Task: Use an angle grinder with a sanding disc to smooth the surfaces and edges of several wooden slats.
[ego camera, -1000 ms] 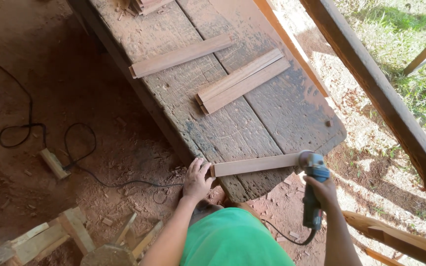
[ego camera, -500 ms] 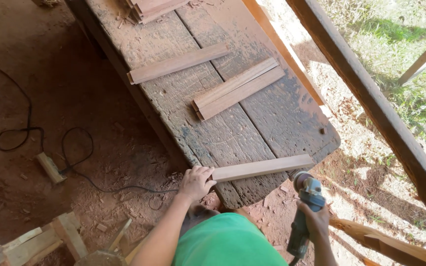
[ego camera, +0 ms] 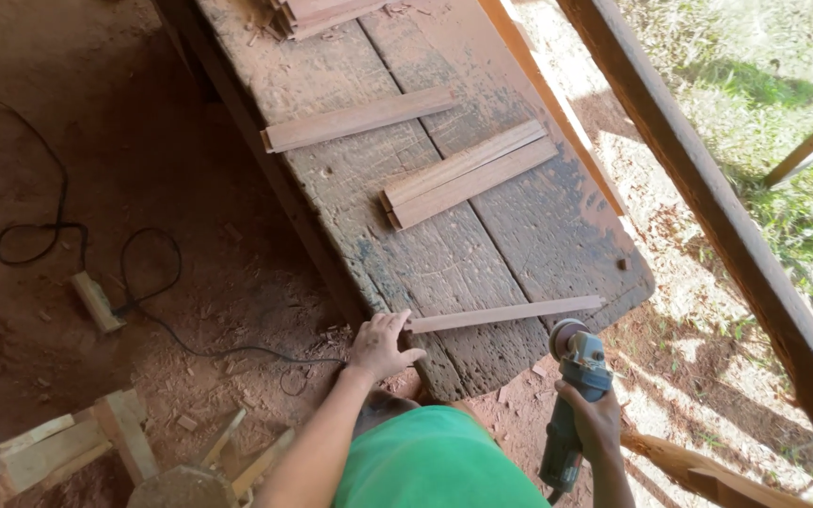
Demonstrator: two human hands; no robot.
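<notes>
since a second ago the grinder (ego camera: 578, 362) has dropped away from the end of the thin wood strip (ego camera: 505, 314) and now hangs just below the bench edge, apart from it. right hand (ego camera: 595, 420) is wrapped shut around the grinder's body, disc end up toward the strip. left hand (ego camera: 378, 346) lies flat, fingers spread, pressing the strip's near end down on the workbench (ego camera: 444, 254), likely to stop it sliding. spare slats (ego camera: 468, 174) rest further up; a black cable (ego camera: 143, 282) trails across the dirt.
</notes>
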